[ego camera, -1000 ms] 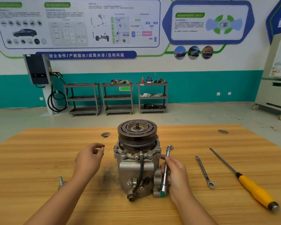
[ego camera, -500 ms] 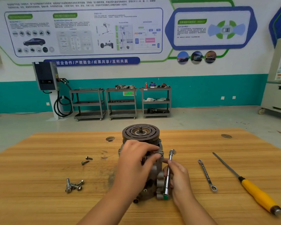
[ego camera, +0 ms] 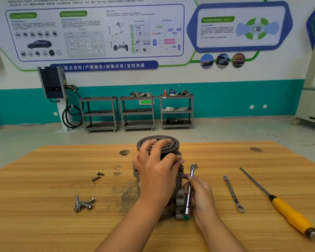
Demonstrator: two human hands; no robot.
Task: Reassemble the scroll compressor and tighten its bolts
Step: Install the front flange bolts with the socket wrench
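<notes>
Right in the middle of the wooden table (ego camera: 44, 224) stands the compressor (ego camera: 173, 144), upright, with its dark round pulley on top. The left hand (ego camera: 156, 170) lies over that pulley: the fingers curve across the top disc and the thumb wraps round its right edge, so the hand grips it from above and hides much of the body below.

The right hand (ego camera: 201, 195) is just beside the compressor's right flank. Its fingers are curled round the shaft of a ratchet (ego camera: 191, 172), which stands nearly upright, with its head up near the top flange and its green-tipped end down by the table. Whether the head sits on a bolt cannot be told.

To the left lie loose bolts: a small heap (ego camera: 84, 204) near the front and two smaller ones (ego camera: 98, 176) farther back, well apart from the compressor. To the right lie a thin spanner (ego camera: 233, 192) and, beyond it, a yellow-handled tool (ego camera: 287, 213), both flat on the wood.
</notes>
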